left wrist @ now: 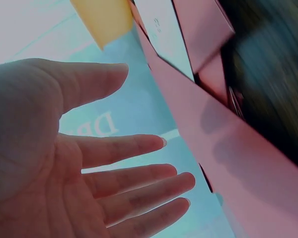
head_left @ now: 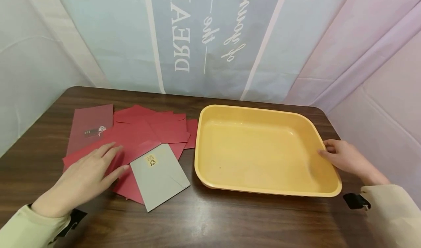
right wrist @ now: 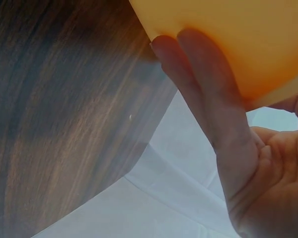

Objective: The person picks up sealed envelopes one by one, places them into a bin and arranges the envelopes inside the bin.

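Note:
A yellow plastic tray [head_left: 256, 153] stands on the right half of the table. My right hand [head_left: 346, 158] grips its right rim, thumb over the inner side and fingers against the outer wall [right wrist: 258, 44] in the right wrist view. Over on the left lies a loose pile of red envelopes [head_left: 131, 142], with a grey envelope [head_left: 164, 182] bearing a small yellow label at its front. Just above the pile is my left hand [head_left: 87, 171], palm down. Its fingers are spread and hold nothing, as the left wrist view shows the palm [left wrist: 35, 183] bare.
The dark wooden table [head_left: 210, 218] carries the pile and the tray side by side. A darker red envelope [head_left: 88, 120] with a printed mark lies at the back left. Behind the table hangs a pale blue cloth [head_left: 210, 39] with white lettering; more pale fabric [head_left: 378, 57] borders both sides.

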Demonstrator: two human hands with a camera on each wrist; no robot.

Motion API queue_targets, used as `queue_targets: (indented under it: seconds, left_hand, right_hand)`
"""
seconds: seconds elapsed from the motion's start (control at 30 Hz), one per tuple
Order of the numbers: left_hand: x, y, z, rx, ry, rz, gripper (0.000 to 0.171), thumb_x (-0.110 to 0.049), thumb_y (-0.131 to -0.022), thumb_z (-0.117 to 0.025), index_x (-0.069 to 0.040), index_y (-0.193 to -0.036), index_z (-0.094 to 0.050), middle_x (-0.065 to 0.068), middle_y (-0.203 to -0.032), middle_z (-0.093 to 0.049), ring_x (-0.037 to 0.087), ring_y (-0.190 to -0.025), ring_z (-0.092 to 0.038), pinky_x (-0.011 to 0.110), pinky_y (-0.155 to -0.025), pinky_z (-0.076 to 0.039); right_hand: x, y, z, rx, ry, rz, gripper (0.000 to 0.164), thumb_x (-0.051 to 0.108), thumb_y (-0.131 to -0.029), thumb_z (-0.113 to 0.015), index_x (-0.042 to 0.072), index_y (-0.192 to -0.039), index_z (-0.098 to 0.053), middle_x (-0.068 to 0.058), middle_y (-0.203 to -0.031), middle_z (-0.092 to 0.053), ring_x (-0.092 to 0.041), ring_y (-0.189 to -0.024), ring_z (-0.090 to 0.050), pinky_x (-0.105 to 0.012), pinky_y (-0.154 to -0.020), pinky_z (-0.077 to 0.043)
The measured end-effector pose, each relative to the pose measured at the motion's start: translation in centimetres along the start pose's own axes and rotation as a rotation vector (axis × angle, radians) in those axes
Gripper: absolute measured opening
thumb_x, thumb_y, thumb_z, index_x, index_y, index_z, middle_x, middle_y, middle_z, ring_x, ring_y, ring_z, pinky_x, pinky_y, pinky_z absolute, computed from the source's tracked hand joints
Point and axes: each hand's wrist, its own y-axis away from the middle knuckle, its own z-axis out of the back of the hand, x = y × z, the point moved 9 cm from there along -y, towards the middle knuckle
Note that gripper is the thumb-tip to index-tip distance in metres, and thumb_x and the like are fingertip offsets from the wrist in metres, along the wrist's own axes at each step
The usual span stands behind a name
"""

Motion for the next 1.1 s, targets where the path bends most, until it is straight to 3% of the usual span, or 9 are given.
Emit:
queue_targets:
  seconds: [0.23, 0.47, 0.9, 1.1]
  left_hand:
    - [1.8, -0.6, -0.3, 0.007, 0.010, 0.009, 0.069, -0.042, -0.087, -0.068, 0.002, -0.135, -0.047, 0.028, -0.137, -0.043, 0.047, -0.125, -0.041, 0.063, -0.089, -0.043]
    - [2.4, -1.1, -0.3, -0.080, -0.009, -0.102, 0.079, -0.038, -0.082, -0.073, -0.001, -0.143, -0.040, 0.029, -0.146, -0.034, 0.049, -0.132, -0.032, 0.064, -0.102, -0.031]
    - [4.1, -2.7, -2.2, 0.118, 0.002, -0.047, 0.086, -0.053, -0.084, -0.066, -0.006, -0.148, -0.033, 0.030, -0.151, -0.024, 0.053, -0.138, -0.017, 0.070, -0.102, -0.024]
    - [4.3, -3.0, -3.0, 0.165, 0.051, -0.073, 0.085, -0.052, -0.085, -0.066, -0.013, -0.151, -0.030, 0.027, -0.154, -0.022, 0.053, -0.137, -0.019, 0.070, -0.102, -0.024]
  right_hand:
    - [-0.2, 0.2, 0.1, -0.009, -0.014, -0.014, 0.045, 0.017, -0.096, -0.055, -0.021, -0.120, -0.049, -0.031, -0.101, -0.067, -0.022, -0.074, -0.069, -0.024, -0.063, -0.048]
    - [-0.4, 0.2, -0.2, -0.017, -0.004, -0.015, 0.046, 0.017, -0.096, -0.056, -0.022, -0.120, -0.049, -0.032, -0.102, -0.066, -0.025, -0.076, -0.069, -0.027, -0.064, -0.049]
    - [-0.2, 0.2, -0.2, -0.047, -0.009, 0.008, 0.044, 0.015, -0.095, -0.057, -0.021, -0.119, -0.051, -0.031, -0.100, -0.067, -0.025, -0.076, -0.070, -0.021, -0.062, -0.048]
    - [-0.1, 0.2, -0.1, -0.056, -0.004, 0.013, 0.043, 0.015, -0.094, -0.058, -0.020, -0.119, -0.051, -0.030, -0.100, -0.068, -0.024, -0.074, -0.069, -0.021, -0.063, -0.047]
